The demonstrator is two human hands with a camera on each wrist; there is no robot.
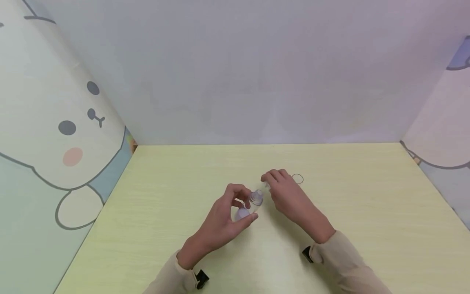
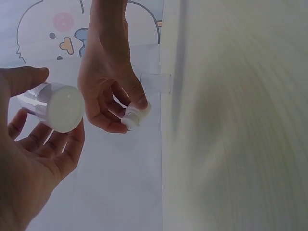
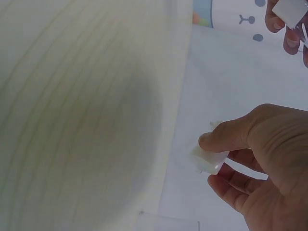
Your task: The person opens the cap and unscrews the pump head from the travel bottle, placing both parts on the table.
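My left hand (image 1: 225, 218) holds a small clear bottle (image 1: 256, 197) between thumb and fingers. The bottle lies tilted, its narrow neck pointing up toward my right hand. Its round whitish base (image 2: 66, 109) faces the left wrist view. My right hand (image 1: 288, 196) is just right of the bottle's neck and apart from it. Between its thumb and fingers it pinches a small white plastic cap-like piece (image 3: 209, 156), also visible as a white piece (image 2: 136, 115) in the left wrist view. Fingers hide part of that piece.
A clear round cover (image 1: 298, 179) stands on the pale wood-grain table (image 1: 176, 179), just beyond my right hand. A plain light wall (image 1: 235, 81) rises behind the table. Side panels (image 1: 40, 122) with cartoon animals flank it.
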